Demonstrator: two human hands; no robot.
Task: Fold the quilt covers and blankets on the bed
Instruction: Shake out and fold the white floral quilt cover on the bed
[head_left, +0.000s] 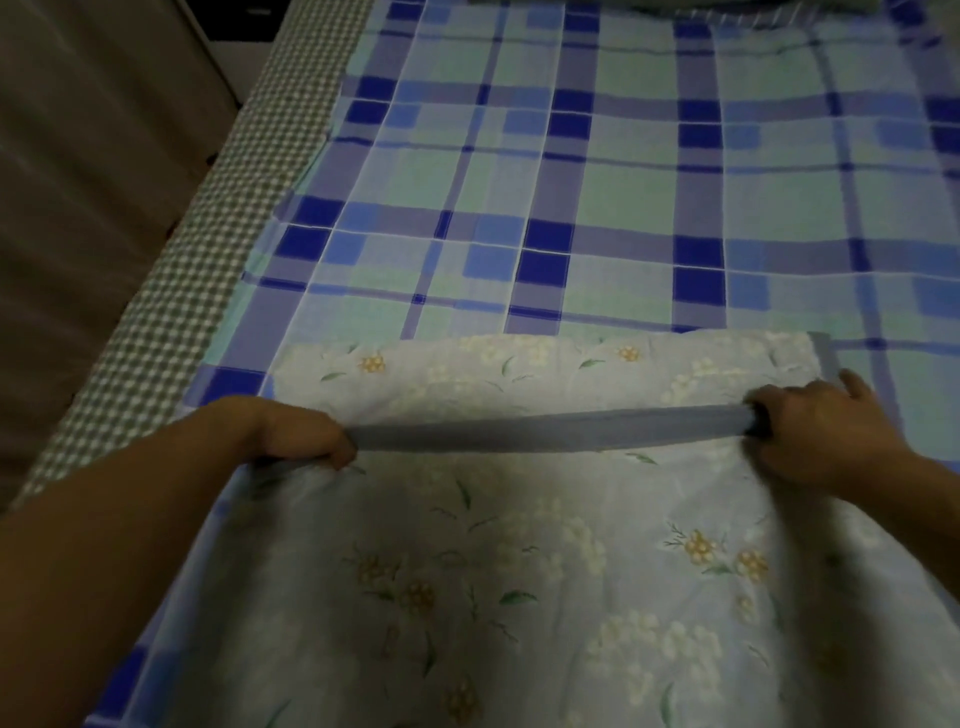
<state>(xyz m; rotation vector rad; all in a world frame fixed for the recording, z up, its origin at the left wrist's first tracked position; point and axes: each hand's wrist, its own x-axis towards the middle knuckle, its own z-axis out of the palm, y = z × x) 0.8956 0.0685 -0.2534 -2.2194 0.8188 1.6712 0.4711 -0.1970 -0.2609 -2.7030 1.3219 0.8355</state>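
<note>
A pale blue floral quilt cover (519, 571) lies on the near part of the bed, spread toward me. Its grey-blue border edge (550, 428) is stretched taut between my hands, lifted just above a farther floral layer (545, 364) that rests flat on the bed. My left hand (296, 434) grips the left end of that edge with fingers curled under. My right hand (821, 431) grips the right end, thumb on top.
Under the cover a blue, green and white plaid sheet (597, 182) spreads over the bed. A green-and-white checked fabric (208, 260) runs along the bed's left edge, with a brown surface (78, 208) beyond it. Dark folded fabric (675, 6) sits at the far end.
</note>
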